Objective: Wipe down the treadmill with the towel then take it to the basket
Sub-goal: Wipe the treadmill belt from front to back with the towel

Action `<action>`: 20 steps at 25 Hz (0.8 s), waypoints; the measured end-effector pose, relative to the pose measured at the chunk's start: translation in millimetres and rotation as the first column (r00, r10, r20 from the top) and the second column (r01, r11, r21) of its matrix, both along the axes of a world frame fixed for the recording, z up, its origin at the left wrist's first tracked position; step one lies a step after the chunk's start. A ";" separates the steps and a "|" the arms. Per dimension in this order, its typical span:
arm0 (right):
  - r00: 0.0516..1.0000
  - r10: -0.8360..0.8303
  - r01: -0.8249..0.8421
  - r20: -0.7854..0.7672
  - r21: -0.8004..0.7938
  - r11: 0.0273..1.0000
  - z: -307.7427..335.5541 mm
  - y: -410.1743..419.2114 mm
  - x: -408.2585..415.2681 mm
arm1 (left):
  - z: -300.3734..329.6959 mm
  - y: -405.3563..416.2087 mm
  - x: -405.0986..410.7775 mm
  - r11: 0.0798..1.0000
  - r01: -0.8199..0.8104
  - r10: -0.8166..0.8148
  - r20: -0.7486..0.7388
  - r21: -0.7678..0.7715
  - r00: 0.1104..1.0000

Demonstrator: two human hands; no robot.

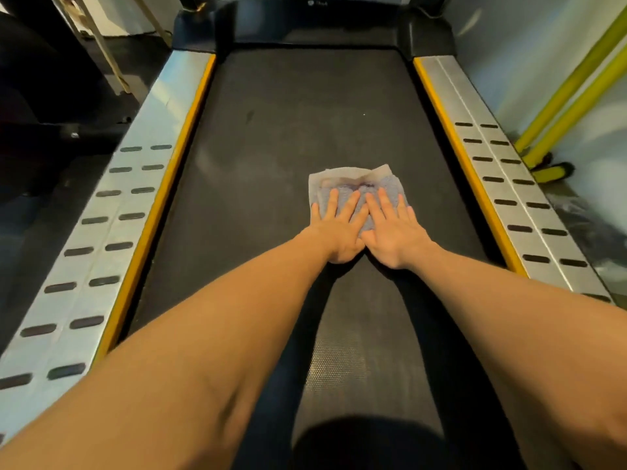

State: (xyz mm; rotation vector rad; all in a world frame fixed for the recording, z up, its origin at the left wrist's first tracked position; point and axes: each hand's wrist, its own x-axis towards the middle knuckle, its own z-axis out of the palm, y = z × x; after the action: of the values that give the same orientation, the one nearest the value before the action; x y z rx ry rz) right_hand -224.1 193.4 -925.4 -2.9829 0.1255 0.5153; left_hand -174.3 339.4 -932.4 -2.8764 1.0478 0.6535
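Both hands, left hand (334, 228) and right hand (395, 232), press flat-fingered on the towel (353, 184). It lies mid-belt on the treadmill (271, 137), hands touching side by side.

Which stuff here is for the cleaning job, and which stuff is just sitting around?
For the job:
- small folded grey-blue towel
- black treadmill belt
- left hand and right hand, both pressing flat on the towel
- silver side rails with yellow edges

Just there:
- yellow-green metal bars on the right
- pale wooden poles at far left
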 end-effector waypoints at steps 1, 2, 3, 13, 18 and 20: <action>1.000 -0.018 0.018 -0.011 -0.004 1.000 2.3 -20.7 -10.9 | -0.8 -24.1 -8.8 1.000 0.013 -0.014 -0.009 -0.007 1.000; 0.999 -0.026 0.025 -0.020 -0.009 1.000 3.9 -39.1 -22.2 | -1.2 -44.6 -18.2 1.000 0.019 -0.019 -0.016 -0.015 1.000; 0.999 -0.033 0.033 -0.024 -0.016 0.999 5.7 -57.7 -34.6 | -0.1 -64.5 -29.1 0.999 0.023 -0.024 -0.027 -0.026 0.999; 1.000 0.019 -0.021 -0.022 -0.099 0.995 9.7 -106.2 -149.1 | 5.0 -112.7 -139.0 0.992 0.112 -0.115 -0.043 -0.065 0.992; 0.999 0.039 -0.041 -0.017 -0.093 0.995 10.9 -94.6 -226.1 | 5.1 -95.4 -214.8 0.993 0.104 -0.107 -0.066 -0.054 0.992; 1.000 0.008 -0.010 -0.030 -0.065 0.998 6.3 -90.1 -245.2 | 4.3 -91.5 -235.1 0.995 0.093 -0.096 -0.065 -0.045 0.993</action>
State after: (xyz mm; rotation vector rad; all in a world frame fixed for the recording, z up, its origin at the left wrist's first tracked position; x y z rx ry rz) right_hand -469.3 103.2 -919.0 -3.0415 0.1336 0.5677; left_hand -409.4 247.8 -928.1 -2.8370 1.2129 0.7355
